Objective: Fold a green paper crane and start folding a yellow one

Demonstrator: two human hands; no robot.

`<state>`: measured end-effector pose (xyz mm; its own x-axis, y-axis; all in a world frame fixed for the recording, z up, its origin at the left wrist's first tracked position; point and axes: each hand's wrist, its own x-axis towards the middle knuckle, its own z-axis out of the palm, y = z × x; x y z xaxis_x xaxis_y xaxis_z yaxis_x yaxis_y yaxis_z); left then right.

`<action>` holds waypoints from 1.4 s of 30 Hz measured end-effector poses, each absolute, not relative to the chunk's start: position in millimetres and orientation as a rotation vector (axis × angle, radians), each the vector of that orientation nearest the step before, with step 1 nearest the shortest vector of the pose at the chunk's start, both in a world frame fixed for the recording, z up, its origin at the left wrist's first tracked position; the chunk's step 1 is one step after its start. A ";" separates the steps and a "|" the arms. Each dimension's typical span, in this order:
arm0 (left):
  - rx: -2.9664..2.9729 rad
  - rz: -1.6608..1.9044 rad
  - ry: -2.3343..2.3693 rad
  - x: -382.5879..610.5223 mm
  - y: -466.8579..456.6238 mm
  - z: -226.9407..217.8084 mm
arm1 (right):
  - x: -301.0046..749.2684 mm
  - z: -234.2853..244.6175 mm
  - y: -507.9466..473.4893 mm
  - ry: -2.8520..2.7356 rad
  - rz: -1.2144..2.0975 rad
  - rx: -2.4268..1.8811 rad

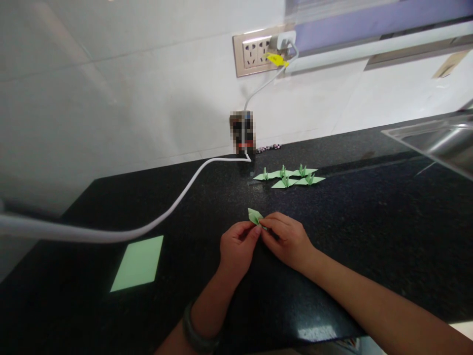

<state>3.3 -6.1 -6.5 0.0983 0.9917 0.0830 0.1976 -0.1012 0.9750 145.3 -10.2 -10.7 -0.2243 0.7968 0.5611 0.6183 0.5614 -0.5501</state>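
My left hand [238, 246] and my right hand [286, 239] meet over the black countertop [369, 222], both pinching a small folded piece of green paper [254, 216] whose pointed end sticks up between the fingertips. The fingers of both hands are curled closed on it. Farther back lie several finished green paper cranes [290, 176] in a cluster. A flat square sheet of green paper [138, 263] rests on the counter to the left of my left hand. A dark bracelet [195, 335] circles my left wrist.
A white cable [177, 202] runs across the counter from the left to a small dark device [242, 133] leaning on the wall, plugged into a wall socket [258, 52]. A steel sink [439, 140] sits at the right. The counter's front edge is near my forearms.
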 end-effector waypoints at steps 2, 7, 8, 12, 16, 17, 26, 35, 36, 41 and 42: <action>1.376 1.133 1.233 3.0 -4.5 -6.5 | 144.2 -10.1 -11.4 -1.935 0.352 -1.100; 1.263 1.178 1.192 1.1 -1.1 -6.1 | 141.7 -5.6 -13.5 -1.842 0.649 -0.973; 1.256 1.180 1.195 0.6 -0.6 -6.0 | 141.8 -4.5 -13.3 -1.820 0.693 -0.959; 1.275 1.165 1.238 -1.5 0.6 -6.9 | 143.3 -1.9 -11.8 -1.767 0.769 -0.962; 1.342 1.123 1.240 -3.0 1.7 -9.2 | 143.7 -5.3 -10.3 -1.659 0.715 -1.184; 1.368 1.105 1.237 -3.2 1.9 -9.4 | 143.4 -6.9 -9.8 -1.610 0.727 -1.230; 1.813 0.977 1.302 -1.7 -2.3 -4.1 | 137.7 -16.1 -10.2 -1.459 1.126 -1.179; 2.333 0.997 1.444 -6.3 1.0 -2.6 | 146.7 -8.5 -5.7 -1.446 0.947 -1.191; 2.393 1.011 1.449 -7.3 1.6 -1.6 | 149.2 -7.4 -4.9 -1.478 0.874 -1.211; 2.569 1.021 1.460 -8.7 1.7 4.1 | 156.3 -4.1 -1.5 -1.643 0.689 -1.227; 2.599 1.003 1.444 -8.6 1.4 4.8 | 156.4 -3.8 -0.9 -1.668 0.693 -1.234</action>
<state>-8.6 1.4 4.8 0.3724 0.7634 0.5277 0.7610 -0.5767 0.2973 156.4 -0.9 -3.8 -0.0763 0.9374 0.3397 0.4208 0.3392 -0.8414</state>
